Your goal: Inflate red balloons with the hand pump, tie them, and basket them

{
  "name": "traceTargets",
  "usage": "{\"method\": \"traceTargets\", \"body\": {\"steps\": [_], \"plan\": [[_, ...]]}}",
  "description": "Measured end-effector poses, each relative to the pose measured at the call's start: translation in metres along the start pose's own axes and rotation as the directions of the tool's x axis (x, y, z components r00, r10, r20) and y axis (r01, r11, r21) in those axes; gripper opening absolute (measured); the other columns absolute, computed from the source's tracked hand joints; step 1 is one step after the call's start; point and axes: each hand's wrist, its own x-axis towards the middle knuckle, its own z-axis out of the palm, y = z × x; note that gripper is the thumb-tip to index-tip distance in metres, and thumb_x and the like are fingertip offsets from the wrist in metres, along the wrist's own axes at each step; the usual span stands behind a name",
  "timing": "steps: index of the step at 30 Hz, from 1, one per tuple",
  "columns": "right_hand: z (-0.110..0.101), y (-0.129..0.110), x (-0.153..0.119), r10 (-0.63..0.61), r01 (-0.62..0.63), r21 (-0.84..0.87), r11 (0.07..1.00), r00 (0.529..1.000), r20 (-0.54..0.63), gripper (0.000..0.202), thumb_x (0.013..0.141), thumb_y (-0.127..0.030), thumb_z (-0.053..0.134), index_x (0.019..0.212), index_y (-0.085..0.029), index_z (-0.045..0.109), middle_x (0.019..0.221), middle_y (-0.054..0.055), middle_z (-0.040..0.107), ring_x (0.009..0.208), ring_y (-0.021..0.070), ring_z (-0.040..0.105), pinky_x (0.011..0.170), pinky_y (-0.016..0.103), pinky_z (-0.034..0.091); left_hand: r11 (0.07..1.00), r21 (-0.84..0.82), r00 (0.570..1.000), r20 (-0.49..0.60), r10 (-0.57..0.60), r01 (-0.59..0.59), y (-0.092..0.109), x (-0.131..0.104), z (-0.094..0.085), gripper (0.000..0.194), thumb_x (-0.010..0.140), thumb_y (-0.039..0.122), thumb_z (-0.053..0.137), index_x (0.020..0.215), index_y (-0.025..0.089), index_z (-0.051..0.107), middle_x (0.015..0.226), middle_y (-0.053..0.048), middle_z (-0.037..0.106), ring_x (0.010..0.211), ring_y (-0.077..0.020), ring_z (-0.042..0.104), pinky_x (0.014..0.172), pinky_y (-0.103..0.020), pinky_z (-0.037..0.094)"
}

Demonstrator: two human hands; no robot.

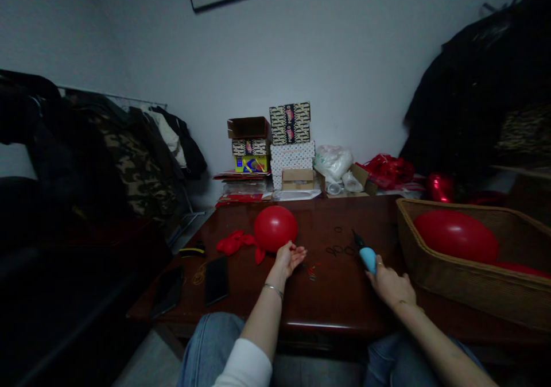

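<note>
1. Pinching, by the look of it, in head view: L hand (290, 258) has thumb + fingertips closed at lower R edge of the inflated red balloon (275, 227), prob. on its neck; exact contact too small to tell. Other fingers loosely spread.
2. R hand (394, 286) is wrapped round the light-blue pump (368, 259), grip narrow & full; black nozzle (358, 240) points up & away from that grip, well apart from the balloon.
3. Round L grip: limp red pieces (235, 242) to L, by the balloon; small coloured bands (312, 271) just R of the fingers; black flat device (216, 281) further L, nearer the body.
4. Round R grip: dark loops (340, 250) just L of pump; wicker basket (473, 295) to R w/ a big red balloon (456, 235) inside.
5. Step in hand, my guess: balloon filled, off the nozzle, neck held closed.
6. Next move prob. calls for a firm L pinch vs. leaks, + R hand freed of the pump if both hands are needed.
</note>
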Motion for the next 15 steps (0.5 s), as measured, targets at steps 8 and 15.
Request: {"method": "traceTargets", "body": {"steps": [8,15], "plan": [[0.020,0.010,0.010,0.084,-0.083,-0.030,0.996,0.996,0.040,0.054,0.090,-0.034,0.028,0.136,-0.005,0.031,0.103,0.022,0.062,0.087,0.0305,0.065,0.092,0.052,0.030,0.999,-0.012,0.999,0.021,-0.037,0.037,-0.002,-0.001,-0.007,0.023,0.086,0.028,0.046,0.067,0.016,0.043,0.058,-0.004,0.059,0.055,-0.0139,0.063,0.056,-0.022,0.050],[0.019,-0.005,0.004,-0.067,0.048,-0.092,0.995,0.974,-0.218,0.062,0.090,-0.038,0.031,0.139,-0.001,0.022,0.136,0.030,0.036,0.115,0.0337,0.050,0.100,0.050,0.025,0.998,0.017,0.996,0.061,-0.059,0.058,0.003,-0.007,-0.009,0.021,0.084,0.025,0.048,0.065,0.017,0.043,0.053,-0.001,0.054,0.053,-0.0134,0.061,0.055,-0.022,0.048]]}}
